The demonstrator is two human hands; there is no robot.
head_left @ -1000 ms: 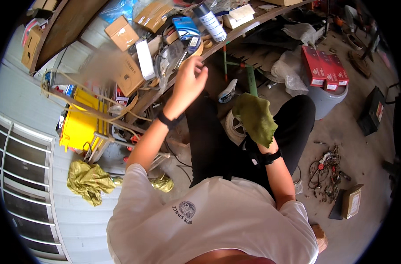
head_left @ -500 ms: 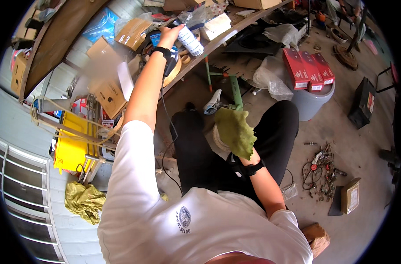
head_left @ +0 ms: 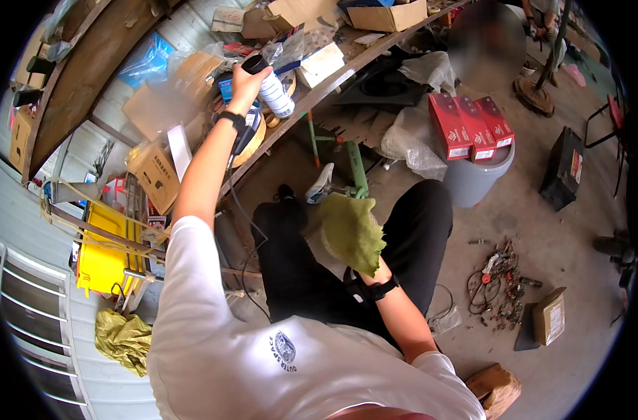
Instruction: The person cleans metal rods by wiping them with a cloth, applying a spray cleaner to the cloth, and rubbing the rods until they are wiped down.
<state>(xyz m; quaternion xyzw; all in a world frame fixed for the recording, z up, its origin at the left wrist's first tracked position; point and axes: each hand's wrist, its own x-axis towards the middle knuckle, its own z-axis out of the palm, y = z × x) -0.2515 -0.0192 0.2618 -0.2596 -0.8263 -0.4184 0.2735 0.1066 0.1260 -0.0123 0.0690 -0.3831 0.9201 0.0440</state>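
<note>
My left hand (head_left: pixel 249 84), reached up to the cluttered shelf, is closed round the upper part of a white spray can (head_left: pixel 275 94) with a black top, standing near the shelf edge. Boxes and plastic bags lie around it, and a black cable hangs below my wrist. My right hand (head_left: pixel 371 255) is low between my bent knees, holding an olive-green cloth (head_left: pixel 350 227) that covers its fingers. Just beyond the cloth stands a green metal frame (head_left: pixel 355 164), with a white and grey part (head_left: pixel 319 183) to its left.
A grey bucket (head_left: pixel 473 189) bears red boxes (head_left: pixel 466 126). A black battery-like box (head_left: pixel 560 168), a heap of cables and parts (head_left: pixel 501 280) and a carton (head_left: pixel 550 315) lie at the right. A yellow case (head_left: pixel 105 248) is at the left; another person (head_left: pixel 543 21) is at the back right.
My left hand has gone up and forward from mid-air to grasp the spray can. The view has shifted a little; my right hand still carries the cloth between my knees.
</note>
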